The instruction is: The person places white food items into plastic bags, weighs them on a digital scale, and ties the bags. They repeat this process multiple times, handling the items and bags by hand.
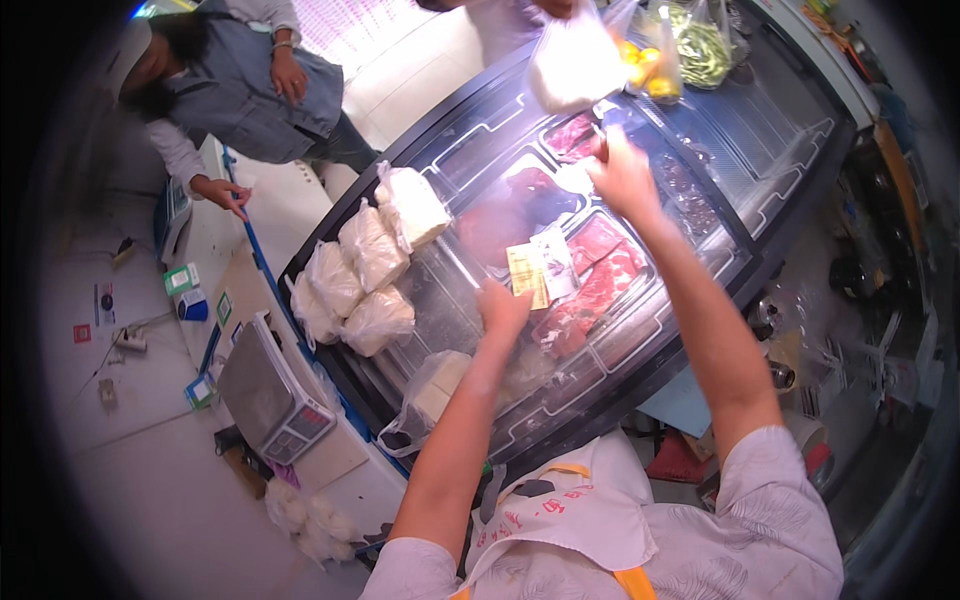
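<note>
My left hand (504,311) grips the lower corner of a yellow paper slip (527,271), which bears writing. Beside and partly overlapping it is a pale paper slip (555,262). Both are over the clear lid (435,300) of a display case. Farther out, my right hand (624,176) is over the same lid with its fingers curled; glare and blur hide whether anything is in them. Under the lid, cuts of red meat (592,292) sit in trays, with a dark piece of meat (536,196) farther off and more meat (571,139) near my right fingers.
Several bagged pale blocks (360,247) line the lid's left end; another bagged block (442,382) is nearer me. Across stand a white plastic bag (574,64), bagged yellow produce (645,67) and green beans (705,49). A digital scale (274,397) and a person (240,90) are left.
</note>
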{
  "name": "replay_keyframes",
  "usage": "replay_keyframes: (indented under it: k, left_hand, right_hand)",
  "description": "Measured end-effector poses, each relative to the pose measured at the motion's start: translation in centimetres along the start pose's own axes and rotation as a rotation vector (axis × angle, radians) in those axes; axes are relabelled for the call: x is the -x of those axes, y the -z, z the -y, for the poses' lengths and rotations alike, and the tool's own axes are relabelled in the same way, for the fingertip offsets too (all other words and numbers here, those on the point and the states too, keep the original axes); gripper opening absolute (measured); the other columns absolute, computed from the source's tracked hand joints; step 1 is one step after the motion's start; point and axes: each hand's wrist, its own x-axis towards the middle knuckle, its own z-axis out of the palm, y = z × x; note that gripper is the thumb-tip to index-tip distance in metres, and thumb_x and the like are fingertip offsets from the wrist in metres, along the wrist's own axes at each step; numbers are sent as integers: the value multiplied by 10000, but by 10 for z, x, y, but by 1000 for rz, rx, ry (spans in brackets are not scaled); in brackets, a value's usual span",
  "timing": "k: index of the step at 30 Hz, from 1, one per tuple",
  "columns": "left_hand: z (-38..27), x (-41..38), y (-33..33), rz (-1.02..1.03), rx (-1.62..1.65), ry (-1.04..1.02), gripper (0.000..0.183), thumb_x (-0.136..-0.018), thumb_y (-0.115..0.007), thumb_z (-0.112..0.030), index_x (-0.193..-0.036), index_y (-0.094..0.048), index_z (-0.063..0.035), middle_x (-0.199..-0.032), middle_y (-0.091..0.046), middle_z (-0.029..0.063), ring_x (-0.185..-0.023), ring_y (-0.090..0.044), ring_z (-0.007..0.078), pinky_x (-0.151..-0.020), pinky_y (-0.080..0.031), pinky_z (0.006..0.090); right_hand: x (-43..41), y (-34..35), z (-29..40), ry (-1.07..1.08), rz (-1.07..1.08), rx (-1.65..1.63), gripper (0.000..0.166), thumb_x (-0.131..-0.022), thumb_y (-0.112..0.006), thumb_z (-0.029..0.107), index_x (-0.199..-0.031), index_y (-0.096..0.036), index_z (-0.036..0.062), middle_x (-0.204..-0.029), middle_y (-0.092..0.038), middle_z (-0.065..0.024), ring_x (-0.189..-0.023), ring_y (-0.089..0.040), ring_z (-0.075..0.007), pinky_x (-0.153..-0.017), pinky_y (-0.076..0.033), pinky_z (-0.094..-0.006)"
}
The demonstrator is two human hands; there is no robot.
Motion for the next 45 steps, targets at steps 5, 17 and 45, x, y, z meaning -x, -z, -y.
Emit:
replay_keyframes:
  k: [5, 17, 45]
  left_hand:
    - [-35, 3, -3, -111, 76, 105, 779, -788, -917, -296, -1328, -492, 73, -1332, -560, 300, -1238, -597, 434, -1061, -515, 507]
    - [-12, 1, -51, -183, 301, 56, 410, -790, -872, -192, -1074, -641, -8, -1034, -710, 242, -988, -711, 427, -837, -569, 507]
    - [85, 185, 73, 68, 1416, -33, 128, -1030, -731, -155, -1049, -703, -32, -957, -711, 3, -841, -646, 67, -757, -541, 240]
  right_hand:
    - [126, -84, -29, -310, 234, -22, 634, -817, -872, 389, -1258, -624, 8, -1155, -703, -242, -1106, -676, -416, -935, -526, -520]
    - [185, -99, -1, -435, 83, -87, 738, -704, -858, -72, -1351, -516, 25, -1247, -625, -259, -1163, -645, -426, -955, -537, -471]
    - [293, 18, 146, -610, 601, -876, 129, -983, -704, 104, -1058, -698, -1, -930, -682, 0, -810, -570, -65, -686, -438, -249]
